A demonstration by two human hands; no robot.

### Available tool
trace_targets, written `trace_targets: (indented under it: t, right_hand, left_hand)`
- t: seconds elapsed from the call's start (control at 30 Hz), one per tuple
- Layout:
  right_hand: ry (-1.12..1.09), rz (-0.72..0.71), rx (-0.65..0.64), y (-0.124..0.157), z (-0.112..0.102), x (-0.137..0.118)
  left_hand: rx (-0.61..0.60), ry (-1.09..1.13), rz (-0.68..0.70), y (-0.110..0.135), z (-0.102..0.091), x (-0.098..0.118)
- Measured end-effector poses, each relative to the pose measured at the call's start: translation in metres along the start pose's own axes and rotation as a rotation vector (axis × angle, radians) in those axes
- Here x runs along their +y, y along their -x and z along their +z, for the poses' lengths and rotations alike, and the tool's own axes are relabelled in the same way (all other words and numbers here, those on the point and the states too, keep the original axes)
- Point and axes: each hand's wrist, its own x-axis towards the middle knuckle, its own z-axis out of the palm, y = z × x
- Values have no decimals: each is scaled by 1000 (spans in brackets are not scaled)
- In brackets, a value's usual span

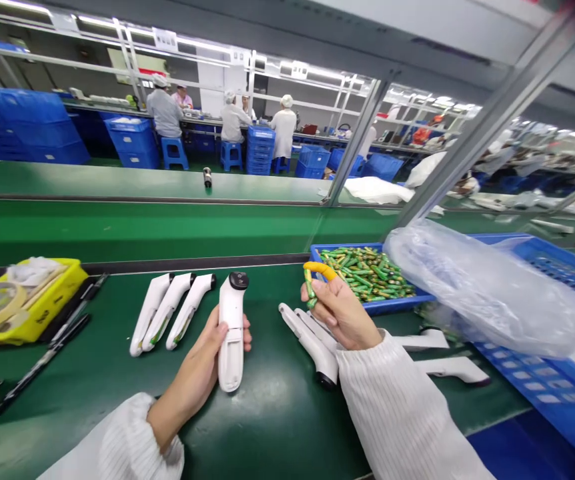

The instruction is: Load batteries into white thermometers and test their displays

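My left hand [212, 347] is wrapped round a white handheld device [231, 333], shaped like a forehead thermometer, its black head upward and an open slot in its handle facing me. My right hand [342, 303], with a yellow cover on one fingertip, pinches a green and gold battery [310, 283]; whether a second one is in the grip I cannot tell. Just behind it, a blue tray [387, 307] holds a heap of similar batteries [367, 270]. More white devices [312, 343] lie beneath my right hand and wrist, partly hidden. Three others [170, 317] rest in a row left of centre.
At the left are a yellow bin [62, 300] and dark pens [62, 343]. A blue perforated basket [532, 380] with a clear plastic bag [482, 287] stands at right. Metal posts [360, 143] rise beyond the green table. People sit and stand at a far bench.
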Motion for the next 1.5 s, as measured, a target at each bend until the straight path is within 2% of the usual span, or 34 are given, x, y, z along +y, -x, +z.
trace_targets:
  t: [0.1, 0.2, 0.3, 0.37, 0.43, 0.5, 0.63, 0.77, 0.87, 1.0, 1.03, 1.1, 1.17, 1.23, 1.37, 1.43, 1.5]
  right_hand:
    - [56, 38, -72, 5, 17, 15]
    - [182, -30, -75, 15, 34, 27]
    - [495, -202, -59, 27, 47, 36]
    - [788, -359, -102, 32, 52, 39]
    - [991, -485, -166, 34, 53, 41]
    - [1023, -516, -206, 33, 51, 42]
    - [946, -466, -262, 27, 45, 47]
    - [1093, -606, -344, 25, 44, 47]
    - [888, -508, -328, 27, 44, 41]
    - [272, -238, -150, 27, 44, 33]
    - [135, -164, -173, 26, 44, 33]
    - [-36, -19, -305, 25, 45, 35]
    - [-75, 68, -412, 25, 47, 40]
    - [-33, 79, -426, 26, 48, 44]
    - [180, -79, -278, 30, 48, 44]
    - [288, -139, -288, 30, 46, 41]
    - [318, -138, -341, 30, 45, 40]
  left_hand:
    - [57, -34, 44, -2, -2, -1]
    - [26, -40, 83, -5, -2, -3]
    - [10, -15, 117, -5, -1, -5]
    - [11, -11, 133, -4, 0, -4]
    - [25, -14, 150, -3, 1, -3]
    - [46, -17, 166, -1, 2, 0]
    - [67, -1, 177, 1, 1, 6]
    - [133, 9, 167, 0, -5, 13]
    - [135, 35, 169, -1, -7, 16]
    - [102, -16, 206, 0, -5, 14]
    - [98, -29, 212, 0, -5, 12]
    - [92, -36, 220, 0, -5, 9]
    - [78, -36, 245, -1, -6, 5]
    - [59, -39, 286, -2, -7, 2]
    - [43, -48, 343, -3, -9, -2]
    - [42, -47, 342, -3, -10, -3]
    - [43, -36, 331, -3, -9, -4]
